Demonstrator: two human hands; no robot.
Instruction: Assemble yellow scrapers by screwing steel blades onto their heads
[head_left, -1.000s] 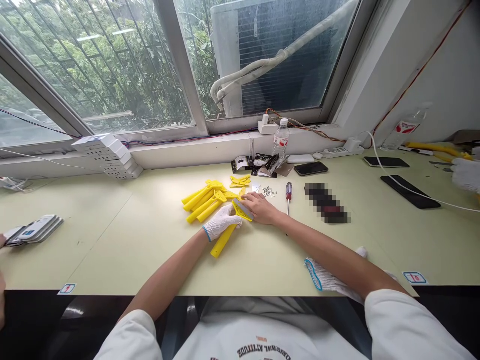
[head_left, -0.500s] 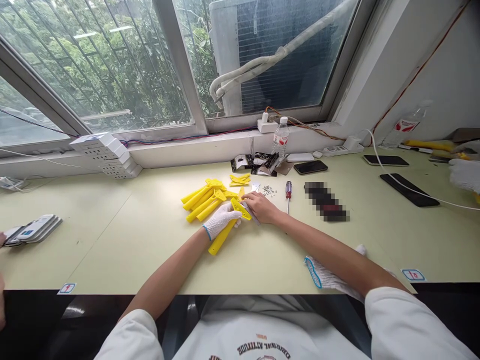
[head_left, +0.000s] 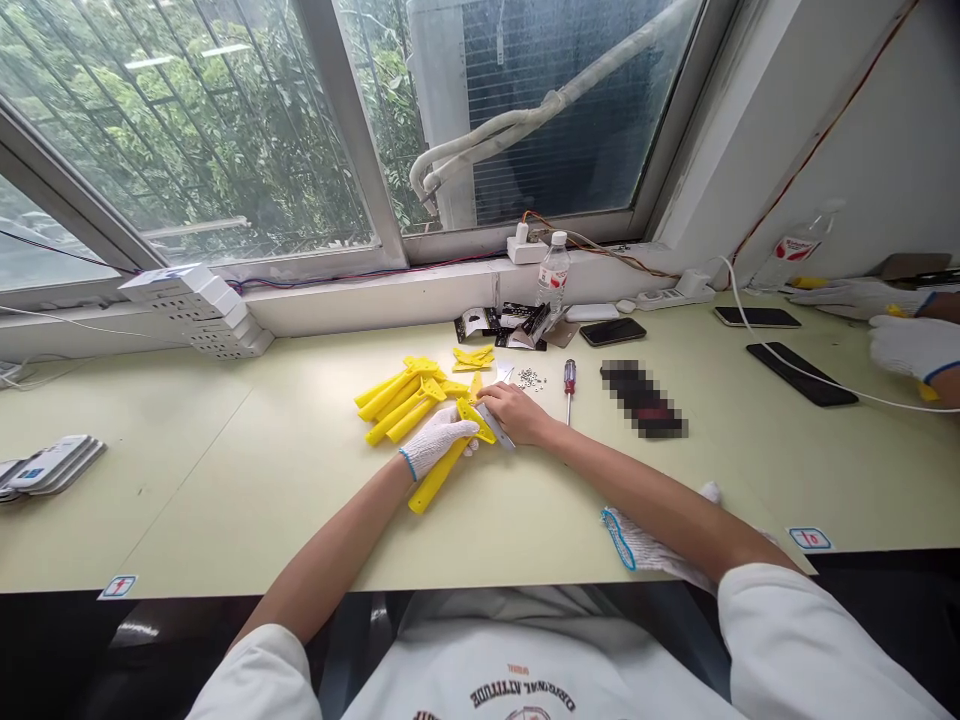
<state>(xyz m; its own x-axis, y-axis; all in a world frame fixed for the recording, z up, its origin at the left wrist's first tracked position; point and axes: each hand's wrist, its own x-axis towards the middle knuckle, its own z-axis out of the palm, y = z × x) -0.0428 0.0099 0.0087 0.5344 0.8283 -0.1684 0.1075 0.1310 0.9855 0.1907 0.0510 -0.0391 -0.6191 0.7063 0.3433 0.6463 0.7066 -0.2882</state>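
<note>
My left hand (head_left: 436, 443), in a white knit glove with a blue cuff, is wrapped round a yellow plastic scraper handle (head_left: 433, 485), whose wide triangular head points away from me. My bare right hand (head_left: 519, 413) grips a flat grey metal blade (head_left: 499, 432) beside that head; whether the two touch is hard to see. Just beyond my left hand lies a pile of similar yellow handles (head_left: 394, 398). Small flat yellow pieces (head_left: 473, 358) and loose screws (head_left: 532, 379) lie past my hands. A screwdriver (head_left: 570, 376) rests right of the screws.
A spare glove (head_left: 652, 545) lies under my right forearm. Phones (head_left: 613, 332), black packets (head_left: 517, 325) and a water bottle (head_left: 553, 272) are near the window sill. White boxes (head_left: 217, 315) are stacked back left. Another person's gloved hands (head_left: 904, 350) are at far right.
The view has shifted slightly. Another person's gloved hands show more fully at far right, and a hand at the left edge has gone from view. My own hands keep nearly the same hold.
</note>
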